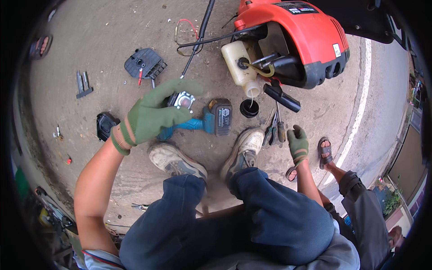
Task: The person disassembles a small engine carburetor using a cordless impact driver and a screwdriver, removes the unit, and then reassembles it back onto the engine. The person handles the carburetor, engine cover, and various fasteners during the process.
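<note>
My left hand [150, 112], in a green glove, grips a small metal part [183, 101] with a pink bulb. Below it lies a teal cordless tool [193, 124] with a black battery. My gloved right hand [298, 146] is curled at the right, near pliers [270, 130] and a screwdriver [281, 130]; whatever it holds, if anything, is hidden. Above, a red-and-black machine [315, 40] has a translucent tank [236, 63] at its opening, tilted over a black cup [249, 108], with a thin pale strand hanging from its neck.
A black plastic cover [141, 63], T-handled tools [84, 87], another black part [105, 126] and hoses [202, 31] lie on the concrete. Another person's sandalled foot [325, 153] and leg stand at right, another foot [42, 45] at upper left. A white-lined road [382, 103] runs along the right.
</note>
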The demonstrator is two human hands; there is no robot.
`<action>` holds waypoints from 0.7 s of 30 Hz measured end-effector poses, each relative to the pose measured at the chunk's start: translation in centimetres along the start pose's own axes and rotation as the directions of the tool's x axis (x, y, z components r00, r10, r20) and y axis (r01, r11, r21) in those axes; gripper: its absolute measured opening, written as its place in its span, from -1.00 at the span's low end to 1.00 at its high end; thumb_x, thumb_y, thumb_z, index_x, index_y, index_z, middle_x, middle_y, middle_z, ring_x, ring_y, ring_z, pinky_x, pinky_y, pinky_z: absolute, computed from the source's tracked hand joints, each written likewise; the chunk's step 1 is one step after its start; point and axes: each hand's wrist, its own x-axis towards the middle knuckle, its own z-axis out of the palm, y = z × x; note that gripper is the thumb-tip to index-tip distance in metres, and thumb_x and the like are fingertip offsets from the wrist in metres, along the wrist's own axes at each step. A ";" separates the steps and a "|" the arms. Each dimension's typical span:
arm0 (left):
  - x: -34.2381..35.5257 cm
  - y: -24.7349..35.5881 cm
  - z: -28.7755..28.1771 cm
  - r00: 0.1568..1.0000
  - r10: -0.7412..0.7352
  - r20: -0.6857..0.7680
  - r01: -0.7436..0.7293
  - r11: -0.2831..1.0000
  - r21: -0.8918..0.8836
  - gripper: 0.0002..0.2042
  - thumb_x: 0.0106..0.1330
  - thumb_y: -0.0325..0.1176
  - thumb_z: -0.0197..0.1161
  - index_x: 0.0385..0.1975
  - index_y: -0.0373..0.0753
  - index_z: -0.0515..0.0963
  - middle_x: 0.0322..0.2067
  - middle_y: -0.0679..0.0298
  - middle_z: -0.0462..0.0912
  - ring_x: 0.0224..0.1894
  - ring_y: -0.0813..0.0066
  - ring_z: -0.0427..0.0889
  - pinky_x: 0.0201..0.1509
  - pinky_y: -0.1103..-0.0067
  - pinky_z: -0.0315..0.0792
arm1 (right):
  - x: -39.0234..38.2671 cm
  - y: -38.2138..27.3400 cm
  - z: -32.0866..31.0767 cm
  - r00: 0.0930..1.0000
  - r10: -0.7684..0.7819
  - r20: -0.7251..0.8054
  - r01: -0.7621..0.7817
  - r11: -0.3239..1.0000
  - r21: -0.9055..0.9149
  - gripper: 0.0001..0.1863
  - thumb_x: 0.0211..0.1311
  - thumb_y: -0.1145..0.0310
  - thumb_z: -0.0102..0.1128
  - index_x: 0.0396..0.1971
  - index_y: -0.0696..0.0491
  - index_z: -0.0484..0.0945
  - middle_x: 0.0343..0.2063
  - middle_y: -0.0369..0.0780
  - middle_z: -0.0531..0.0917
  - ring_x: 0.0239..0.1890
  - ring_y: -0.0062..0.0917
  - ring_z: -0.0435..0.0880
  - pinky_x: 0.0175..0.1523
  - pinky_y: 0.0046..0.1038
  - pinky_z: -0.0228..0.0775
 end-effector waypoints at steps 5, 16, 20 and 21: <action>-0.1 2.5 -0.3 0.935 -0.343 0.090 0.344 0.939 0.004 -0.48 0.29 -0.56 0.37 0.30 -0.21 0.54 0.01 0.38 0.66 -0.09 0.67 0.59 -0.02 0.62 0.52 | 0.2 5.7 1.7 0.985 -0.109 0.131 0.165 0.795 -0.583 -0.28 0.27 0.11 0.35 0.40 0.06 0.44 0.14 0.09 0.64 0.11 0.04 0.66 0.23 -0.08 0.50; 1.9 8.8 2.8 0.937 -0.328 0.118 0.322 0.945 0.062 -0.50 0.34 -0.56 0.32 0.30 -0.13 0.55 -0.09 0.44 0.64 -0.16 0.73 0.58 -0.10 0.66 0.54 | -7.8 1.5 -8.3 0.901 -0.302 -0.313 0.232 0.942 -0.241 -0.52 0.21 0.42 0.39 0.16 0.11 0.63 0.03 -0.03 0.64 0.07 -0.19 0.63 0.20 -0.23 0.48; 2.3 10.2 4.3 0.921 -0.385 0.058 0.382 0.922 0.059 -0.51 0.36 -0.53 0.34 0.31 -0.16 0.53 -0.10 0.38 0.64 -0.16 0.64 0.62 -0.09 0.60 0.59 | -16.4 -8.2 -17.0 0.848 -0.186 -0.496 0.348 0.902 0.255 -0.53 0.34 0.65 0.27 0.25 0.25 0.51 0.04 -0.19 0.66 -0.06 -0.60 0.63 0.04 -0.55 0.53; 3.1 10.4 4.7 0.938 -0.336 0.087 0.327 0.939 0.106 -0.51 0.36 -0.52 0.34 0.31 -0.16 0.52 -0.10 0.36 0.64 -0.15 0.59 0.63 -0.09 0.58 0.61 | -18.2 -9.7 -18.9 0.810 -0.156 -0.565 0.402 0.849 0.342 -0.48 0.29 0.65 0.32 0.26 0.25 0.51 0.01 -0.16 0.67 -0.04 -0.55 0.65 0.07 -0.51 0.55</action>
